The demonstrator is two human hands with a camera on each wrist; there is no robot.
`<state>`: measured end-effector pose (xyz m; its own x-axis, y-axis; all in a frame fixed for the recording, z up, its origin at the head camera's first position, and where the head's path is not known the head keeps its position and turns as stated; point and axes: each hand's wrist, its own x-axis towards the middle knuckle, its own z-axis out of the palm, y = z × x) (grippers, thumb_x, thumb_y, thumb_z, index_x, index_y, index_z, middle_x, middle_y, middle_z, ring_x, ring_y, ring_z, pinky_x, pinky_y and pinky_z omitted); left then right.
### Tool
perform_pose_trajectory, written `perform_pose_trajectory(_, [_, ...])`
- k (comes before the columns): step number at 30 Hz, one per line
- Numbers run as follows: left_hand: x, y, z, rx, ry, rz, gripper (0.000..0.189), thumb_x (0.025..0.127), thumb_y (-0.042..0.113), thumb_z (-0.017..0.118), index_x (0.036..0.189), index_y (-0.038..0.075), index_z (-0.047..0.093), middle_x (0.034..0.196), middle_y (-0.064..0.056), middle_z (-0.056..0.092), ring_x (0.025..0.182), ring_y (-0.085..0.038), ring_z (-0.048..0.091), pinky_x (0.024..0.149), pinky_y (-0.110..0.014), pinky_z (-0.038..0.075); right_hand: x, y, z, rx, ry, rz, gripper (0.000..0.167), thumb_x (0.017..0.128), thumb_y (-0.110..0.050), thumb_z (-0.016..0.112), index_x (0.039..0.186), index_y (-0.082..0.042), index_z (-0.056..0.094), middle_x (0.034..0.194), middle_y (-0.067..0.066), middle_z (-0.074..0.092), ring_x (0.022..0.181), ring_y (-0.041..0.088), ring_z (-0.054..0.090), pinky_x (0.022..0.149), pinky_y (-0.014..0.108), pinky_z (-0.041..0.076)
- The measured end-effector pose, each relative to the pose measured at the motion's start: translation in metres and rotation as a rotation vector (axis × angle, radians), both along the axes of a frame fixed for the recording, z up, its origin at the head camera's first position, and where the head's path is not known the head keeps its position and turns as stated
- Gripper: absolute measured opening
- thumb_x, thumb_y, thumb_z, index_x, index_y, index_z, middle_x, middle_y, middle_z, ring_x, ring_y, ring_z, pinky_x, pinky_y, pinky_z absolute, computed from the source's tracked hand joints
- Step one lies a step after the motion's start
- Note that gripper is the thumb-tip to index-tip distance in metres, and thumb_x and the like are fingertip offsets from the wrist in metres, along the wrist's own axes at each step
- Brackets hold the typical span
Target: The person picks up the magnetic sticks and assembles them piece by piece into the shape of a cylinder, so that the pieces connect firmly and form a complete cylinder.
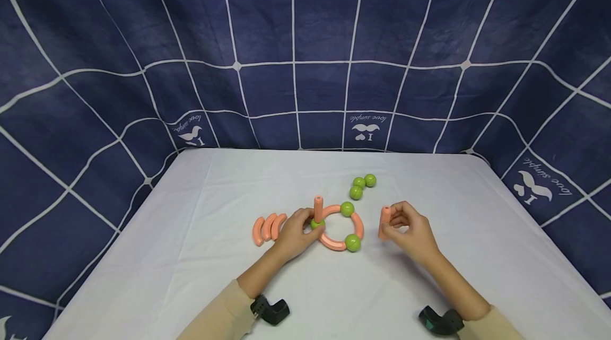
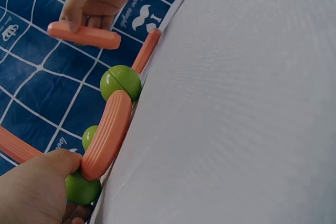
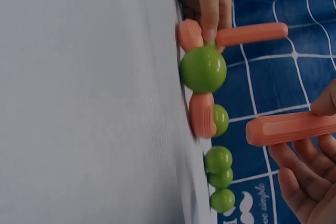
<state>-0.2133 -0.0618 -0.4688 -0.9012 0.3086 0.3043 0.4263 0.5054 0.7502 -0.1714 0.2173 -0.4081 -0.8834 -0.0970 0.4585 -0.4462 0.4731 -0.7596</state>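
Note:
A ring of curved orange rods (image 1: 357,225) joined by green balls (image 1: 352,242) lies flat on the white table. One straight orange rod (image 1: 318,209) stands upright on the ring's left green ball (image 1: 317,224). My left hand (image 1: 295,233) pinches that ball, thumb in front and fingers behind. In the left wrist view the thumb presses on the ball (image 2: 82,190) beside a curved rod (image 2: 108,135). To the right of the ring, my right hand (image 1: 414,232) holds another straight orange rod (image 1: 384,222) upright between thumb and fingers, off the table.
Three loose green balls (image 1: 359,183) sit behind the ring. Three curved orange rods (image 1: 268,227) lie side by side left of it, close by the left hand. A blue checked curtain (image 1: 320,90) hangs behind the white table (image 1: 191,276) and along its sides.

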Motion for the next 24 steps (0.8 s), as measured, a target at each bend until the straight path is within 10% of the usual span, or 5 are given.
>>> perform_pose_trajectory(7, [0.0, 0.0, 0.0, -0.005, 0.003, 0.003, 0.032, 0.091, 0.029, 0.068, 0.115, 0.008, 0.063, 0.107, -0.003, 0.06, 0.095, -0.016, 0.058, 0.083, -0.034, 0.05, 0.013, -0.023, 0.024, 0.034, 0.052, 0.05, 0.025, 0.072, 0.016, 0.069, 0.09, 0.005, 0.056, 0.079, 0.011, 0.067, 0.074, 0.008, 0.062, 0.071, 0.028, 0.052])
perform_pose_trajectory(24, [-0.002, -0.001, -0.001, 0.01, -0.013, -0.02, 0.034, 0.092, 0.03, 0.067, 0.119, 0.01, 0.063, 0.105, 0.0, 0.06, 0.098, -0.016, 0.057, 0.086, -0.035, 0.049, -0.005, -0.033, -0.008, 0.022, -0.009, 0.089, 0.029, 0.076, -0.001, 0.078, 0.097, -0.009, 0.059, 0.087, -0.004, 0.068, 0.081, 0.013, 0.065, 0.077, 0.035, 0.053])
